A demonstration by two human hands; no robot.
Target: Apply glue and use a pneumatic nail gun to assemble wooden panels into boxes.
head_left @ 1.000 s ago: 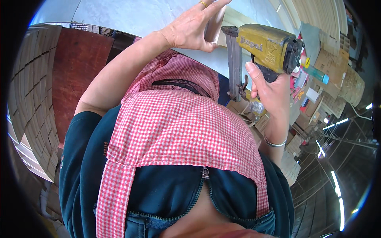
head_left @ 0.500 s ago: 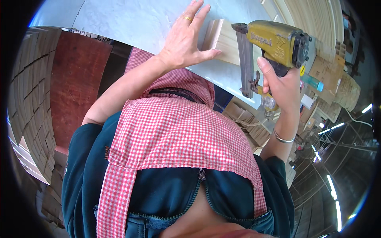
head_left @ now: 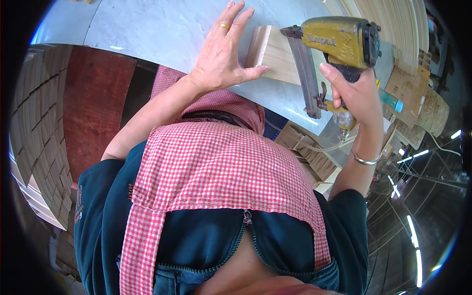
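"was the left hand (head_left: 219,61) open?"
"yes, spread wide; the right hand (head_left: 358,93) gripped the yellow nail gun (head_left: 337,42)."
"and the wooden block (head_left: 280,59)?"
"between the hands, on the worktop (head_left: 147,29); keeping the left clear of the gun's nose (head_left: 292,31) seemed wise."

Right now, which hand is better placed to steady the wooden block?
Likely left: the left hand is spread beside the wooden block, thumb at its edge, though contact is unclear; the right hand is occupied gripping the yellow nail gun.
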